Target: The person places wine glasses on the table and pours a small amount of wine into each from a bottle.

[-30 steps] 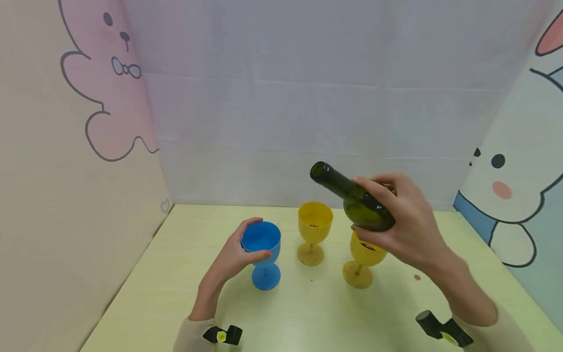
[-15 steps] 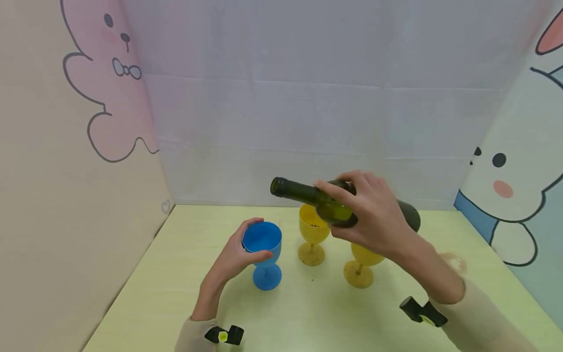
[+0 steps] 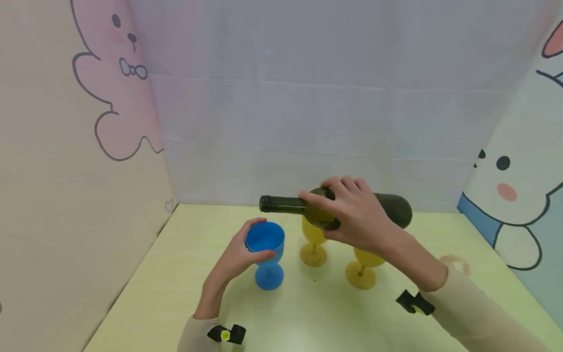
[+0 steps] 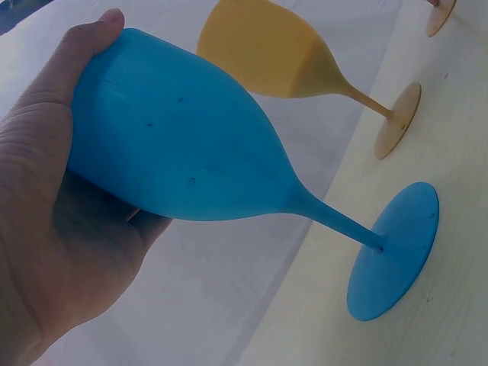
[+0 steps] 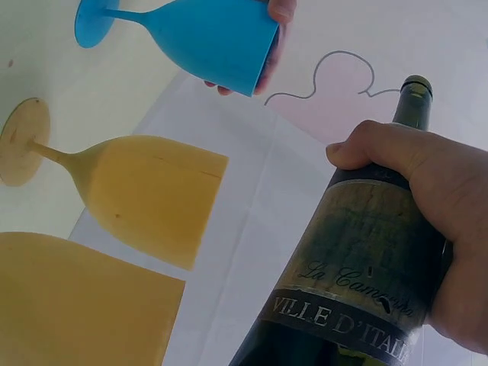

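A blue goblet (image 3: 269, 249) stands upright on the table, its bowl gripped near the rim by my left hand (image 3: 237, 254). The left wrist view shows the thumb along the bowl of the blue goblet (image 4: 183, 137). My right hand (image 3: 358, 212) holds a dark green wine bottle (image 3: 393, 210) round its shoulder. The bottle lies nearly level, its mouth pointing left, above and just beyond the blue goblet's rim. In the right wrist view the label on the wine bottle (image 5: 358, 259) shows. Nothing is seen leaving the mouth.
Two yellow goblets stand to the right: one farther back (image 3: 313, 239), one nearer (image 3: 362, 266). The bottle and right hand partly hide both. A ring-shaped stain (image 3: 457, 264) marks the table (image 3: 316, 318) at right. Walls enclose the back and both sides.
My right hand has carried the wine bottle leftward, tipping it from a slant to nearly level, its mouth coming over toward the blue goblet. The left hand keeps its grip in place.
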